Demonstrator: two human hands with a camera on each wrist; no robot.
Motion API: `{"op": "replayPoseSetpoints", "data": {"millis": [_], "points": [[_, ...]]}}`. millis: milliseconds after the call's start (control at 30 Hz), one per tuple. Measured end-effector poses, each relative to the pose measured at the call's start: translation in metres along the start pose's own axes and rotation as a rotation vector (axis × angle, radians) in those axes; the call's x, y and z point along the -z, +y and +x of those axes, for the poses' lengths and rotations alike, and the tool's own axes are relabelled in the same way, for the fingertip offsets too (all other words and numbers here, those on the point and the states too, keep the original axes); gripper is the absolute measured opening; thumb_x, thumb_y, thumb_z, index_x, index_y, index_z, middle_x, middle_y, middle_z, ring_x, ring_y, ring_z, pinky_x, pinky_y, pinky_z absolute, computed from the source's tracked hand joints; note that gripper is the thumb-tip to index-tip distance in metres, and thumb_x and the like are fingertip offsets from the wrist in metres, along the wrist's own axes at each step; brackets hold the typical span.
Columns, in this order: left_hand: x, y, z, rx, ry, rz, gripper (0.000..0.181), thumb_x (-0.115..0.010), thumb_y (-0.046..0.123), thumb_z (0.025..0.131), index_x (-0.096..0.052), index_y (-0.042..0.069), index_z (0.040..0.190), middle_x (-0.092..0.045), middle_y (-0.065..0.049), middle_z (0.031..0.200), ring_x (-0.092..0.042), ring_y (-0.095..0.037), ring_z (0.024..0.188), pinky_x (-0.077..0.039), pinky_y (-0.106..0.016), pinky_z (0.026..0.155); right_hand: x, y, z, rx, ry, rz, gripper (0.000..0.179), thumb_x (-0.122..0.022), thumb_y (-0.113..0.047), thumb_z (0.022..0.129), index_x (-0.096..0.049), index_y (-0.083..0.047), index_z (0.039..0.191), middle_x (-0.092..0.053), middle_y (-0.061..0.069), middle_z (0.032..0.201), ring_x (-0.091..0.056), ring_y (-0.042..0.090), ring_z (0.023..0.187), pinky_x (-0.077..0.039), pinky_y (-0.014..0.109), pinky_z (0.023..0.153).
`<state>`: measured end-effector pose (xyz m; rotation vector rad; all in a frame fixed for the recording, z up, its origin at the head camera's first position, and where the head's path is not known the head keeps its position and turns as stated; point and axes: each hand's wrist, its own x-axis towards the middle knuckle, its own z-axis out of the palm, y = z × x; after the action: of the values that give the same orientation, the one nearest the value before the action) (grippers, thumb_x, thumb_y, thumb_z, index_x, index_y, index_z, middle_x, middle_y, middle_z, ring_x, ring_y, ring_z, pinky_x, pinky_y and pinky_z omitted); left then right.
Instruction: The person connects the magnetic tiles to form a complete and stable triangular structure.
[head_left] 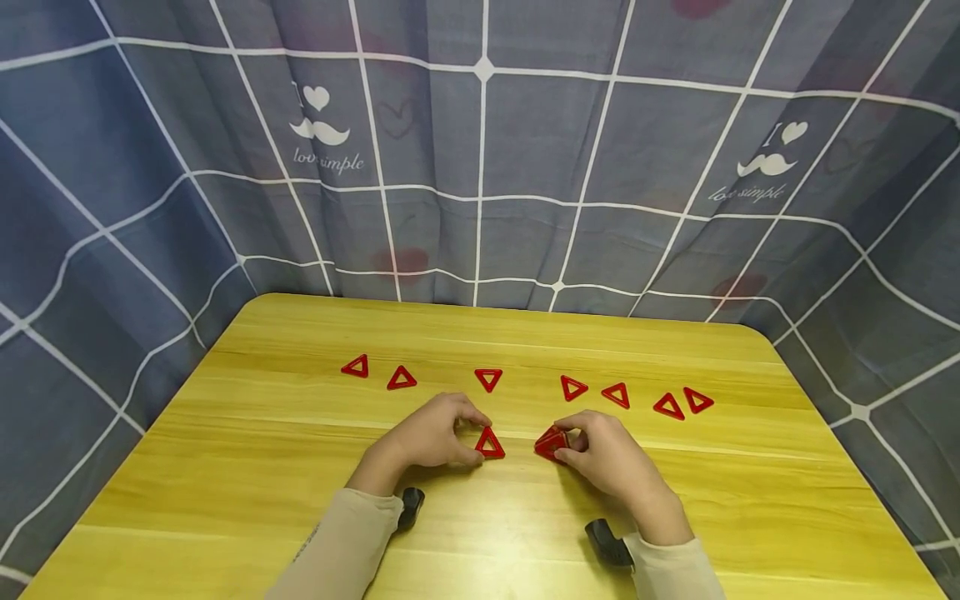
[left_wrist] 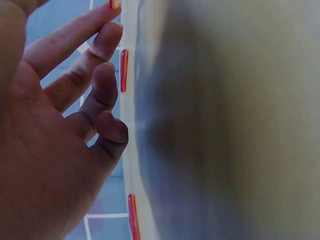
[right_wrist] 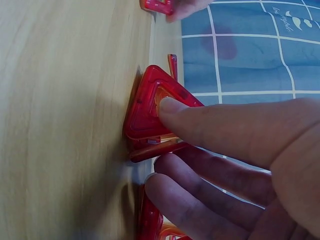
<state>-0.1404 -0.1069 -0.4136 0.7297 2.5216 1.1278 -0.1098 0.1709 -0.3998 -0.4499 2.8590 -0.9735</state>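
In the head view my left hand (head_left: 435,433) has its thumb and index finger at two corners of a red triangular frame tile (head_left: 490,444), pinching it at the tabletop. Its other fingers are loosely bent in the left wrist view, where only an end of the tile (left_wrist: 115,4) shows. To the right, my right hand (head_left: 611,454) grips a cluster of red triangular tiles (head_left: 550,444). The right wrist view shows the thumb pressed on one tile face (right_wrist: 150,112), with another tile (right_wrist: 157,150) angled under it. How many tiles the cluster has is hidden.
Several more red triangular tiles lie in a loose row behind the hands, from a left one (head_left: 356,366) to a right one (head_left: 697,400). They rest on a yellow wooden table (head_left: 480,533). A grey-blue checked curtain (head_left: 525,142) hangs behind and at both sides.
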Motion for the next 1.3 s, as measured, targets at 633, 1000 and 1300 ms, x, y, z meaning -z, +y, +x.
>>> {"op": "replayPoseSetpoints", "data": {"millis": [633, 1000, 1300], "points": [[-0.007, -0.005, -0.007, 0.037, -0.050, -0.007, 0.045, -0.088, 0.024, 0.079, -0.072, 0.017, 0.121, -0.056, 0.002, 0.113, -0.049, -0.023, 0.110, -0.041, -0.047, 0.097, 0.024, 0.001, -0.006, -0.079, 0.095, 0.090, 0.032, -0.081, -0.012, 0.086, -0.073, -0.002, 0.116, -0.071, 0.006, 0.096, -0.063, 0.013, 0.073, -0.051, 0.029, 0.060], [-0.008, -0.007, -0.006, 0.027, -0.041, 0.008, 0.042, -0.088, 0.025, 0.080, -0.072, 0.020, 0.118, -0.056, 0.004, 0.110, -0.049, -0.021, 0.109, -0.042, -0.046, 0.096, 0.074, 0.039, -0.003, -0.110, 0.046, -0.009, 0.040, -0.077, -0.009, 0.088, -0.067, 0.003, 0.126, -0.066, 0.023, 0.119, -0.069, 0.030, 0.092, -0.052, 0.035, 0.063], [-0.009, -0.008, -0.005, 0.028, -0.041, 0.002, 0.041, -0.087, 0.024, 0.079, -0.071, 0.021, 0.117, -0.056, 0.006, 0.110, -0.049, -0.020, 0.109, -0.042, -0.045, 0.096, 0.081, 0.063, 0.038, -0.092, -0.116, -0.108, 0.052, -0.084, -0.010, 0.082, -0.064, 0.007, 0.128, -0.065, 0.023, 0.111, -0.064, 0.030, 0.091, -0.052, 0.045, 0.077]]}}
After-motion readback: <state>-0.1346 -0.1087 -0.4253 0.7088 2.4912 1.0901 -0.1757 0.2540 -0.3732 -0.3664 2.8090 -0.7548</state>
